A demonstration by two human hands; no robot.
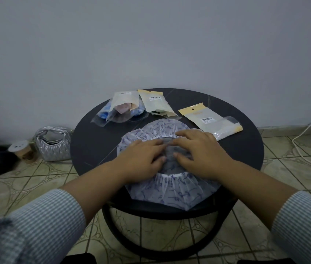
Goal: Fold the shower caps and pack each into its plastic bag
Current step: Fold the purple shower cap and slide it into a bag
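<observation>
On the near half of the round dark table (86, 145), a blue-patterned shower cap (170, 193) lies spread flat. Left hand (141, 161) and right hand (198, 151) press it, fingers straight and slightly spread. 3 plastic bags (210, 119) lie beyond it.

Shower cap (171, 189) on table (86, 149) — three bags (209, 119) behind it

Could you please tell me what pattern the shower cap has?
Shower cap: translucent white with blue-purple floral print; head view.
</observation>
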